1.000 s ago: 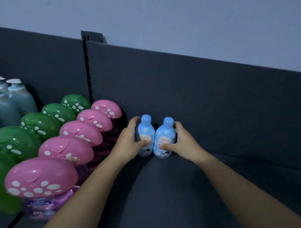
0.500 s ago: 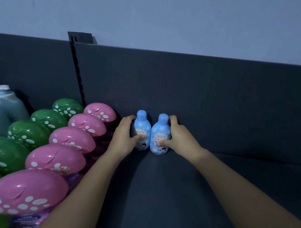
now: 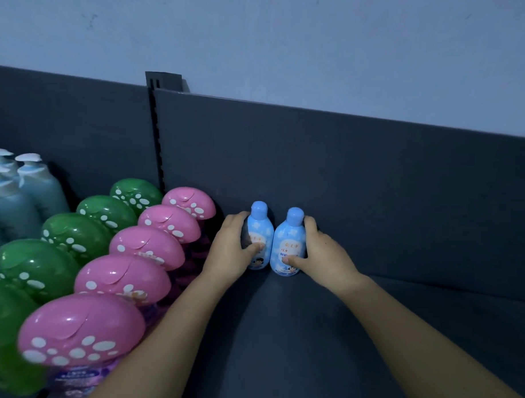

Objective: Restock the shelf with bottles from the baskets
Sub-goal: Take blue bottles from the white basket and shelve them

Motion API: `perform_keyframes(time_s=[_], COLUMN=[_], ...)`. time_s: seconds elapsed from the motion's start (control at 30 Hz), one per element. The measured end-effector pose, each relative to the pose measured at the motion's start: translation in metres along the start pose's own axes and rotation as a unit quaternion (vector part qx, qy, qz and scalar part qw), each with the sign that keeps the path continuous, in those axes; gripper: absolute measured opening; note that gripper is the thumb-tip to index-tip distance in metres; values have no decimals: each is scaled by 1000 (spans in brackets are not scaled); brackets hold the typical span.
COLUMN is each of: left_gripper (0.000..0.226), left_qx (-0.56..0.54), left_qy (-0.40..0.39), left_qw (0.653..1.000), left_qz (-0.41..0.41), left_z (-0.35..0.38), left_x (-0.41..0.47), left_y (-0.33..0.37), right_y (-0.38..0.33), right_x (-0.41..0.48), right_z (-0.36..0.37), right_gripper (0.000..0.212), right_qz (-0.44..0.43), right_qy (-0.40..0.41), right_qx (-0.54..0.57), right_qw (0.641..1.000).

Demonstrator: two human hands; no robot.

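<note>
1. Two small blue bottles stand upright at the rear of the shelf (image 3: 310,334), right up against the back panel (image 3: 345,172), sides touching or nearly so. Left bottle (image 3: 261,228), right bottle (image 3: 290,238).
2. Left hand (image 3: 232,251): fingers wrapped around the outer side of the left bottle, thumb pressed on the front label. Closed grip on it.
3. Right hand (image 3: 324,257): mirror pose, fingers curled around the far side of the right bottle, thumb across the lower label. Also gripping.
4. Both forearms reach in low over the shelf, wrists roughly straight, converging on the pair.
5. Step in hand, my read: seating the pair at the back and squaring them up.
6. To do it well: keep the bases flat on the shelf, labels facing front, both backs against the panel, then let go outward, not upward, so neither tips.
7. Watch the left side: the row of pink mushroom-cap bottles (image 3: 152,248) sits just beside the left hand, so pull the left wrist straight back, no sideways swing.
8. Green mushroom-cap bottles (image 3: 75,234) and pale pump bottles (image 3: 32,185) are further left, out of the way.
9. Plenty of bare shelf to the right and in front for the next bottles. Baskets not in view.
</note>
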State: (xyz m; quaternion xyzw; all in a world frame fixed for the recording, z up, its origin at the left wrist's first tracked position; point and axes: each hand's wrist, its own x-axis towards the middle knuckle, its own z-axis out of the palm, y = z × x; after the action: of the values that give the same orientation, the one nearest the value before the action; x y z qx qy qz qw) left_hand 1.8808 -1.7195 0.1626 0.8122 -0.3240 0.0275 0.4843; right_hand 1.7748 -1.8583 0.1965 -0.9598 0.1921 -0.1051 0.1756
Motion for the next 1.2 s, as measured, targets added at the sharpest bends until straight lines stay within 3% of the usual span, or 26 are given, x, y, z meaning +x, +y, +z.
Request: perform_keyframes(time_s=[0.13,0.37,0.5,0.63,0.77,0.9,1.03,1.2], left_gripper=[71,78,73,57,55,59,62,64], left_qx=[26,123,190,270,393,481,490,495], left_qy=[3,9,30,72,105,129,132,146], left_qw=[1000,990,973,952,911,866,845,814], left_qz=[-4,69,124,127,71,-44,-169,-266], left_z=[-2,-29,-57,-99,-158,-227,-284,-344], left_x=[-4,-17,-27,-45,-75,-122,-179,-248], left_y=[10,63,102,117,107,81,52,15], right_y=[-3,-27,-53,-95,-148,-213,-283,-367], right_x=[-5,-12,-18,-24,-30,-42,-64,-94], right_z=[-4,-36,-57,-68,-63,-45,-18,28], right_gripper=[75,83,76,70,72,66,65,62], right_qz=[-9,-82,-173,-280,-370,-458,-535,-598], right_qy=[20,119,142,143,131,114,87,52], right_qx=[-22,-159,-193,-183,-158,-108,-59,-36], right_qw=[1000,977,955,932,906,875,838,799])
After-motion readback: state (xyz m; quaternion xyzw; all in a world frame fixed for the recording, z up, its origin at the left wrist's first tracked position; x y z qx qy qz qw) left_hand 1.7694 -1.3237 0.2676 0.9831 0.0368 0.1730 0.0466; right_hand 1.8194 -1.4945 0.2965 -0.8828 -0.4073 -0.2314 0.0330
